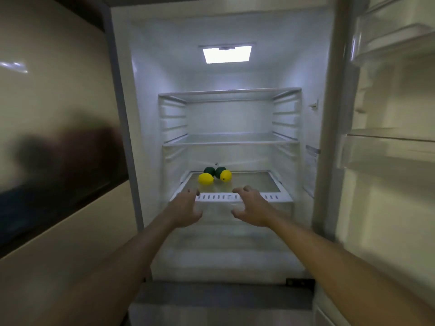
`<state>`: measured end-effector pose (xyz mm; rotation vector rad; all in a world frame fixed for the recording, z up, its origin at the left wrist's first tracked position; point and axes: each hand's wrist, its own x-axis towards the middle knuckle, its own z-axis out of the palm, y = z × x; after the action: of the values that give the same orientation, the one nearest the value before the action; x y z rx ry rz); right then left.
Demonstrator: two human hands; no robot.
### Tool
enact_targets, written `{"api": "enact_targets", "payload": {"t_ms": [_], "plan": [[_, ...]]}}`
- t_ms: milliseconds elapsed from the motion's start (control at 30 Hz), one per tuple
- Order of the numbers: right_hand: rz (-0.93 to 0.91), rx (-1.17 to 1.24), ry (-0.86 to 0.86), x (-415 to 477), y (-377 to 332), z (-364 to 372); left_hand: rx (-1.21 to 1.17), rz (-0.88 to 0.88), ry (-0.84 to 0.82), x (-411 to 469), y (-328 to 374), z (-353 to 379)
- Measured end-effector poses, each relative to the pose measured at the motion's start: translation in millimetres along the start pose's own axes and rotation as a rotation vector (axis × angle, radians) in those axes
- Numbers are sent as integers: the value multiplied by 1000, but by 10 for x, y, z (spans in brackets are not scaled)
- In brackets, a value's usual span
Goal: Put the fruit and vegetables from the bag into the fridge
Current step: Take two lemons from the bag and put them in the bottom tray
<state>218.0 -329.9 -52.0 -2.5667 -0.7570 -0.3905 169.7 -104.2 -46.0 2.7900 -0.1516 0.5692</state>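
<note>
The fridge [146,114] stands open in front of me, lit inside. On its lowest glass shelf [256,182] lie two yellow lemons [206,179] [226,176] and behind them two dark green round fruits [209,171] [219,171]. My left hand [186,208] and my right hand [250,207] reach in side by side at the shelf's white front rim [219,197], fingers loosely spread and curved, holding nothing. Both hands are short of the fruit. No bag is in view.
Two bare glass shelves [230,140] sit above. A clear drawer [219,210] lies below the lowest shelf. The open fridge door [395,142] with its bins stands at the right. A glossy cabinet wall [58,114] bounds the left.
</note>
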Motion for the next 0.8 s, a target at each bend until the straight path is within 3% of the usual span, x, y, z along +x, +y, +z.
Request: {"api": "enact_targets", "payload": {"t_ms": [800], "plan": [[69,-63,-105,-1229,-1174,-31,-24,69,-138,-1570,-153,-658]]}}
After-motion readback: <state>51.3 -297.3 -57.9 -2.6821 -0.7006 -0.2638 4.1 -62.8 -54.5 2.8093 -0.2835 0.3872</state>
